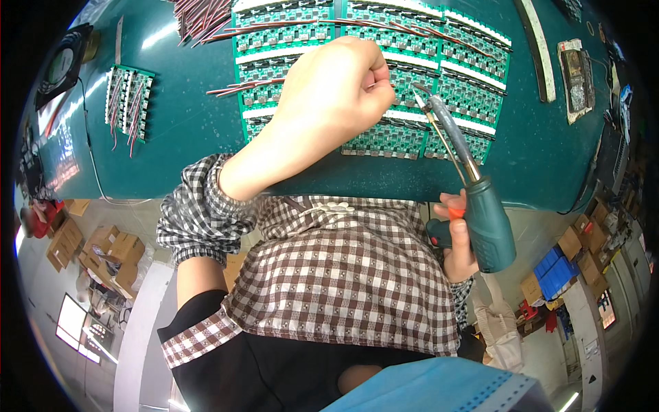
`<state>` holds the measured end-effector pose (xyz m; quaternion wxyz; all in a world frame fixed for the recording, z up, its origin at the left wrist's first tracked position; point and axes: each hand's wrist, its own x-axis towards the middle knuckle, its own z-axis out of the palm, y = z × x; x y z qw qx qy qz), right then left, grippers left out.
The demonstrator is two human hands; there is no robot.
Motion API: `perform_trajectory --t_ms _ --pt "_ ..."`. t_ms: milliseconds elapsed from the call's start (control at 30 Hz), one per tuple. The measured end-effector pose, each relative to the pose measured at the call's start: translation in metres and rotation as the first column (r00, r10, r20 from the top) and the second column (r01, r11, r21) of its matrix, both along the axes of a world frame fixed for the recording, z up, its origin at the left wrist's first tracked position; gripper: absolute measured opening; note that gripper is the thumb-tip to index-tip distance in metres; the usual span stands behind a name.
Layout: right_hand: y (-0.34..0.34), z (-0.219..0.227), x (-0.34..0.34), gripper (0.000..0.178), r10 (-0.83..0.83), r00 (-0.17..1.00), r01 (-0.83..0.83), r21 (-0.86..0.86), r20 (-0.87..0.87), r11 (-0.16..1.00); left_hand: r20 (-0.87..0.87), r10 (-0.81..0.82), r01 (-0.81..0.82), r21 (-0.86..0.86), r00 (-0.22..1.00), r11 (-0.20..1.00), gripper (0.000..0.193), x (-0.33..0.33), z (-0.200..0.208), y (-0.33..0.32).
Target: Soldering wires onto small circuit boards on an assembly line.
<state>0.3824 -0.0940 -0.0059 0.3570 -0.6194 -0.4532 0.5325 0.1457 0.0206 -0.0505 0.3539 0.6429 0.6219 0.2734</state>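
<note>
Green circuit boards [398,141] lie in joined panels on the table, with white strips and small dark parts in rows. Over their middle, my left hand [336,86] is closed with fingers curled; whatever it pinches is hidden. Thin red and black wires [237,89] run toward this hand from the left, and more wires [412,29] rest across the boards' upper rows. My right hand [458,237] grips a green soldering gun [490,226] with an orange-red trigger. Its thin tube and metal tip point up at the boards, just right of my left fingers.
A bundle of red and black wires [199,19] lies at the far left of the boards. Farther left are a small wired board panel [128,103] and a fan [63,60]. On the right sit a white strip [537,51] and a worn metal tray [575,79]. Cardboard boxes [113,250] stand beyond the table.
</note>
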Motion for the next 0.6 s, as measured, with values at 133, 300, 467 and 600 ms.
perform_trajectory --t_ms 133,300,467,600 --pt "0.0003 -0.0022 0.0018 0.046 0.005 1.000 -0.006 0.039 0.010 0.999 -0.018 -0.003 0.003 0.027 1.000 1.000 0.008 0.0013 0.0006 -0.0002" --pt "0.0036 -0.0088 0.0054 0.041 0.083 0.995 -0.088 0.113 0.046 0.990 -0.003 -0.003 0.003 0.015 1.000 1.000 0.008 0.0025 0.0004 0.0010" --pt "0.0081 -0.0003 0.0048 0.037 0.092 0.993 -0.100 0.098 0.076 0.990 0.018 -0.005 0.005 0.011 1.000 1.000 0.008 0.0045 0.0037 0.0046" --pt "0.0071 -0.0054 0.0081 0.036 0.131 0.990 -0.134 0.072 0.052 0.988 0.010 0.000 0.001 -0.011 1.000 1.000 0.008 0.0050 0.0024 0.0021"
